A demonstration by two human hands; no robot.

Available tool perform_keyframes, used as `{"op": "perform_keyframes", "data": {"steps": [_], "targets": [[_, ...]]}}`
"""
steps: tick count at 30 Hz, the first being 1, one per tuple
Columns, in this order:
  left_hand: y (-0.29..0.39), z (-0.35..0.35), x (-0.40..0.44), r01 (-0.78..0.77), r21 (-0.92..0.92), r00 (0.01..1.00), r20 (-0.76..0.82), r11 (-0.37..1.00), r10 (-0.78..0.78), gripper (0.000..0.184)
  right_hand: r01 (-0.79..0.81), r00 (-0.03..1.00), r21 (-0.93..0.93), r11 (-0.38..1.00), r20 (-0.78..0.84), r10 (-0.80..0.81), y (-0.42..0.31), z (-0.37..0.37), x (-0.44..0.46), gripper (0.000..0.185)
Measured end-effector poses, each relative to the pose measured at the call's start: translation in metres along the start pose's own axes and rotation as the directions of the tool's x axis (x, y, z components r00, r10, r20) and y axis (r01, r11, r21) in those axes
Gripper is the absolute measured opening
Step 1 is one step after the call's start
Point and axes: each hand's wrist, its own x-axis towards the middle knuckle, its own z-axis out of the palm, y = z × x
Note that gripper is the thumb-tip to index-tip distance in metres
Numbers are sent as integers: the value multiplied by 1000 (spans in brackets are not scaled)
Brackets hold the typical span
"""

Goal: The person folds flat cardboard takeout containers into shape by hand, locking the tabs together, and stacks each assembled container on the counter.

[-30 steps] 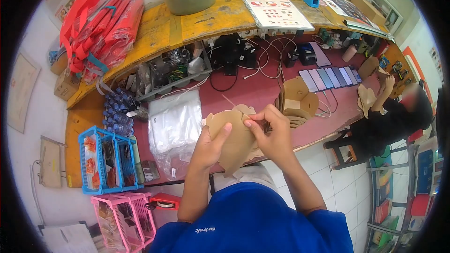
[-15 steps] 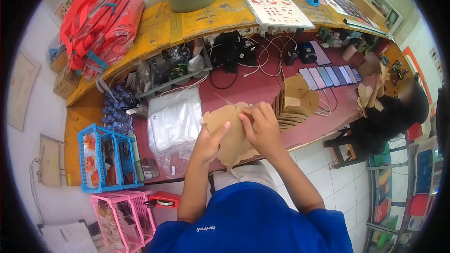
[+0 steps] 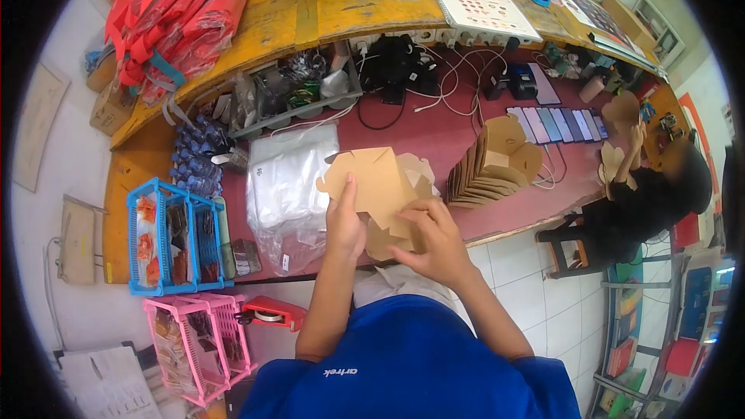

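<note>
A partly folded brown cardboard food box (image 3: 372, 182) is held up before me over the front of the bench. My left hand (image 3: 346, 226) grips its left side, with the thumb lying on the near panel. At the box's lower right is my right hand (image 3: 436, 242), its thumb spread away from its bent fingers. Those fingertips appear to touch the edge of a flap. To the right stands a nested stack of similar unfolded brown boxes (image 3: 497, 159).
Clear plastic bags (image 3: 291, 178) lie left of the box. A blue basket (image 3: 174, 244) and a pink basket (image 3: 198, 349) stand farther left. Several phones (image 3: 555, 124) and cables lie behind the stack. Another person (image 3: 648, 198) handles brown cardboard at far right.
The box has turned, so a broad flat panel now shows. My right hand has moved from its top edge to its lower right, and its pinch has opened. My view has shifted slightly.
</note>
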Motion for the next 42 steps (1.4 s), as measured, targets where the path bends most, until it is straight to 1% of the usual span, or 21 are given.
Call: {"op": "perform_keyframes", "data": {"steps": [6,8,9,11,12,14,15,17,18,20,23,26,30,32,33,35,36,38,39,41,42], "targets": [[-4,-3,1,-29,60,1000,5,998,28,42,-11,999,-138,990,-53,4,20,6,-18,25],[-5,-6,-2,-39,110,999,19,993,37,46,-106,976,-94,990,-199,86,23,7,-21,15],[0,-8,-8,-136,183,990,-4,974,139,51,-110,974,-102,989,-208,87,24,3,-20,15],[11,-19,-15,-313,376,942,6,872,335,66,-255,923,77,964,-277,267,26,-7,-17,11],[10,-28,-17,-495,560,834,90,664,544,68,-262,917,72,962,-291,271,28,-11,-17,11],[21,-17,-33,-674,723,629,455,151,630,58,-389,878,148,909,-239,415,32,-19,-19,10],[23,-6,-39,-675,721,635,459,157,621,58,-398,872,145,906,-246,423,34,-21,-20,10],[17,22,-46,-764,613,517,768,-201,377,41,-409,882,110,906,-205,423,37,-25,-22,10],[11,27,-44,-765,613,515,767,-198,382,41,-406,884,105,908,-205,420,34,-26,-22,10],[-1,29,-36,-715,587,491,808,-380,325,37,-290,925,9,957,-254,283,23,-24,-23,9],[-11,18,-29,-687,617,485,782,-383,391,31,-201,956,-143,969,-246,162,10,-15,-31,13],[-14,16,-30,-667,639,490,764,-383,420,26,-297,933,-109,949,-245,264,0,-5,-35,17],[-16,15,-27,-677,635,482,764,-372,429,22,-300,939,-30,954,-185,289,0,-7,-35,18],[-15,15,-26,-695,640,513,760,-327,399,20,-497,844,381,779,6,536,9,-8,-41,17],[-14,14,-25,-705,647,540,755,-291,372,18,-500,842,375,780,2,539,12,-8,-43,17],[-15,3,-22,-730,646,573,756,-224,315,17,-387,920,250,888,45,388,20,-16,-42,23],[-17,0,-21,-748,644,599,760,-161,254,16,-376,924,226,899,11,383,20,-21,-41,23],[-12,-2,-27,-761,633,610,773,-142,174,13,-375,922,221,900,187,338,15,-25,-42,32],[-12,-3,-30,-759,639,624,769,-126,137,13,-357,931,196,913,148,333,15,-28,-45,32],[-9,-2,-35,-780,613,608,790,-124,80,13,-381,915,312,870,265,306,19,-28,-51,36],[-7,2,-39,-799,588,581,809,-126,87,13,-361,924,302,882,239,297,21,-29,-54,36]]}}
